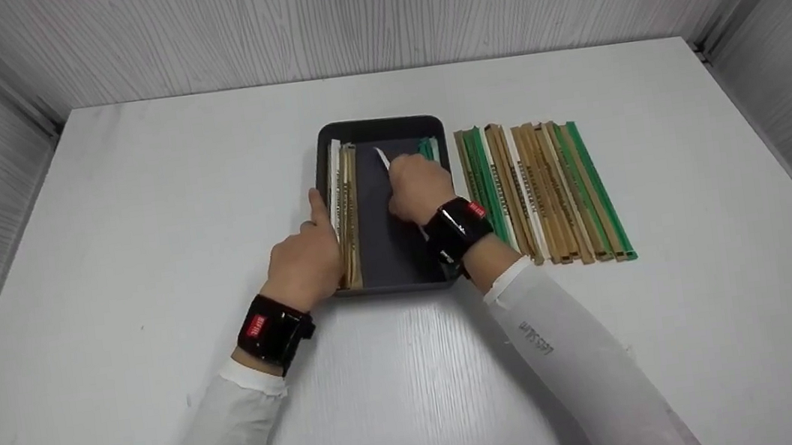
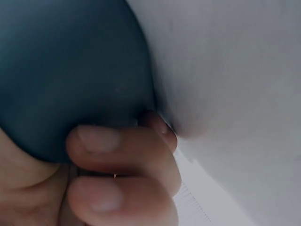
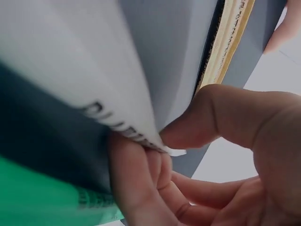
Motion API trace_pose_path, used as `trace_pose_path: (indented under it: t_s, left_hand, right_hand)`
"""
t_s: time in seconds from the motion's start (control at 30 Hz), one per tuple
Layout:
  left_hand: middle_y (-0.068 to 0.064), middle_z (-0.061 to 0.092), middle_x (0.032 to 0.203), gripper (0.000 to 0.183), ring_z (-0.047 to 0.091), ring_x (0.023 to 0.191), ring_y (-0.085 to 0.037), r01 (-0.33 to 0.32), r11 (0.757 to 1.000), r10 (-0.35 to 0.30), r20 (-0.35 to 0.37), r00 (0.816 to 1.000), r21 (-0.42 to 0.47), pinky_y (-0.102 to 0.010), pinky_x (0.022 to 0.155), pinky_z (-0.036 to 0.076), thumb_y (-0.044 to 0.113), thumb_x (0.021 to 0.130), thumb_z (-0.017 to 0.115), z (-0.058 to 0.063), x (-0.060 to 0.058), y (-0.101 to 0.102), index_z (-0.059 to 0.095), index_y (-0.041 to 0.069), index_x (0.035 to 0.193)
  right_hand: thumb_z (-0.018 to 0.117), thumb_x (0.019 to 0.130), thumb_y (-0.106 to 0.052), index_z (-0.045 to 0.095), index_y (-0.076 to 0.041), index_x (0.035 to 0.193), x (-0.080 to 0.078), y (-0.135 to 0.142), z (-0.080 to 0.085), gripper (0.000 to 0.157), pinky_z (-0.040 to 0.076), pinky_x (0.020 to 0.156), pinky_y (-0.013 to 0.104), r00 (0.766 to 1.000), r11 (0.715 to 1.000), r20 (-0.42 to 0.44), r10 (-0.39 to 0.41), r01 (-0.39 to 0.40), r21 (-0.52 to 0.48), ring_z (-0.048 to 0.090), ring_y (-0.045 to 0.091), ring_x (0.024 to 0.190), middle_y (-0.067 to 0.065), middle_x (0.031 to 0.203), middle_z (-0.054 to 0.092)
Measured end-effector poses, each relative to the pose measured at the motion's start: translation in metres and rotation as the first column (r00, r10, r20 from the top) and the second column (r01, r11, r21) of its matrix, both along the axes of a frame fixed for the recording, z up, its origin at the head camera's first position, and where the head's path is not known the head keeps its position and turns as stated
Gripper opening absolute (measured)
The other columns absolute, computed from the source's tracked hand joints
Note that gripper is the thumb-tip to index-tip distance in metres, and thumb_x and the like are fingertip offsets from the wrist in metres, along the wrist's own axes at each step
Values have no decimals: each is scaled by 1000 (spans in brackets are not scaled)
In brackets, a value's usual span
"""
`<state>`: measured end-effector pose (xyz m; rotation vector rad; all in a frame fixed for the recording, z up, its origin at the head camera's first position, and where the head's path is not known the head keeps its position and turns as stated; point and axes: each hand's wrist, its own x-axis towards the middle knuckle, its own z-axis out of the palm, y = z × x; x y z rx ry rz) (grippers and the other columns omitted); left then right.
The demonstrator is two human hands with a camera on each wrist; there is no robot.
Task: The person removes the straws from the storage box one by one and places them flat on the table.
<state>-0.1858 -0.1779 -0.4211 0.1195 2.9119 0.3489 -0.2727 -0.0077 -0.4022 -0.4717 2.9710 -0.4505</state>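
Observation:
My right hand (image 1: 420, 188) is over the dark tray (image 1: 404, 287), pinching a white paper-wrapped stick (image 1: 382, 158) between thumb and fingers. In the right wrist view this stick (image 3: 117, 89) shows dark printing along its edge. My left hand (image 1: 304, 264) grips the tray's left side, the index finger pointing along the rim. Curled fingers (image 2: 122, 150) press against the tray wall (image 2: 80, 70) in the left wrist view. White and brown wrapped sticks (image 1: 350, 220) lie lengthwise inside at the left wall. Green ones (image 1: 426, 146) lie along the right wall, partly hidden by my right hand.
Right of the tray, a row of brown, green and white wrapped sticks (image 1: 551, 196) lies side by side on the white table (image 1: 716, 304). Wood-grain panels (image 1: 370, 14) stand behind the table and at both sides.

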Motion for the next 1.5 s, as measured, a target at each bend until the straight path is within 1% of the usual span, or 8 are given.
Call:
trace_pose_path:
  t_s: [0.13, 0.27, 0.4, 0.57, 0.73, 0.93, 1.23, 1.5]
  left_hand:
    - [-30, 64, 108, 95, 63, 68, -33, 1, 1000, -1, -6, 1000, 9, -48, 62, 54, 1, 92, 59, 0, 0, 0, -6, -12, 160]
    - [-30, 64, 106, 92, 64, 69, -34, -2, 1000, 2, -14, 1000, 13, -50, 64, 55, 2, 94, 57, -1, 0, 0, -5, -13, 160]
    - [-30, 64, 108, 91, 64, 69, -33, 3, 1000, -3, -11, 1000, 1, -50, 64, 55, 3, 95, 57, -1, 0, 1, -4, -13, 160]
    - [-28, 65, 101, 93, 59, 60, -26, 28, 999, -29, -27, 999, -32, -43, 54, 52, 1, 92, 61, 0, 0, 0, -3, -16, 159]
    - [-26, 65, 98, 95, 55, 57, -24, 24, 1000, -25, -20, 999, -17, -38, 49, 46, -1, 91, 60, 1, 0, 0, -4, -15, 159]
    - [-28, 64, 105, 95, 58, 61, -27, 14, 1000, -14, 5, 1000, -6, -41, 53, 49, 0, 92, 59, 1, -1, 0, -7, -14, 159]
    - [-33, 64, 114, 93, 61, 63, -30, 5, 1000, -5, 13, 1000, 8, -45, 56, 52, 2, 94, 57, 0, 1, -1, -8, -14, 159]
    - [-29, 65, 104, 91, 56, 58, -26, 20, 1000, -20, -14, 1000, 1, -40, 52, 48, 1, 94, 56, -1, 1, -2, -6, -15, 159]
  right_hand:
    - [65, 83, -2, 42, -15, 59, 0, 4, 3, 36, 47, 55, 36, 999, 996, 26, 23, -21, -91, 53, 20, 61, 3, 63, 55]
    - [62, 83, -1, 34, -17, 58, 3, 8, 11, 40, 37, 50, 30, 998, 980, 42, 51, -42, -192, 41, 16, 54, -4, 57, 35]
    - [59, 90, -5, 57, -5, 84, 9, 14, 25, 6, 40, 52, 29, 996, 958, 69, 61, -39, -284, 47, 14, 56, -2, 64, 44]
    - [55, 99, -7, 48, 3, 145, 18, 26, 44, 47, 42, 58, 29, 994, 903, 69, 89, -51, -427, 53, 16, 62, 7, 85, 62]
    - [52, 104, -5, 46, 4, 147, 26, 44, 60, 45, 46, 68, 31, 992, 849, -41, 119, -124, -514, 62, 20, 77, 14, 112, 68]
    - [59, 105, -8, 48, -1, 149, 31, 80, 69, 45, 56, 64, 28, 996, 789, -50, 72, -87, -608, 66, 22, 74, 13, 111, 65]
    - [59, 105, -13, 54, -1, 146, 15, 145, 65, 43, 61, 63, 30, 997, 802, 42, -61, 74, -593, 67, 19, 75, 16, 113, 61]
    - [56, 107, -17, 52, 4, 149, 2, 217, 44, 47, 59, 59, 25, 982, 848, 99, -158, 187, -497, 64, 7, 68, 25, 119, 61]
